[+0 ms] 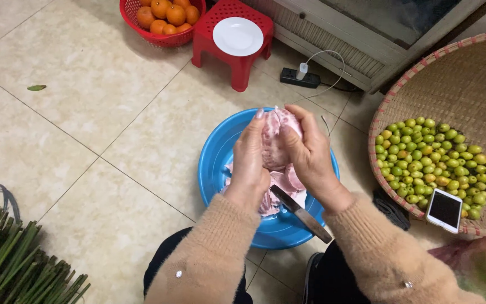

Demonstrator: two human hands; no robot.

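Note:
My left hand (250,160) and my right hand (309,155) both grip a peeled pink pomelo (277,138), held upright over a blue plastic basin (216,160) on the tiled floor. Thumbs and fingers press into its top. Pink peel pieces (289,180) lie in the basin below. A knife (302,214) rests across the basin's near rim, blade pointing into it. Tan fuzzy sleeves cover both forearms.
A woven tray (468,84) at right holds several small green and yellow fruits (437,160) and a phone (444,209). A red stool (220,42) bears a white plate (237,36); a red basket (161,38) holds oranges. Green stalks (12,262) lie at left, a power strip (300,77) beyond.

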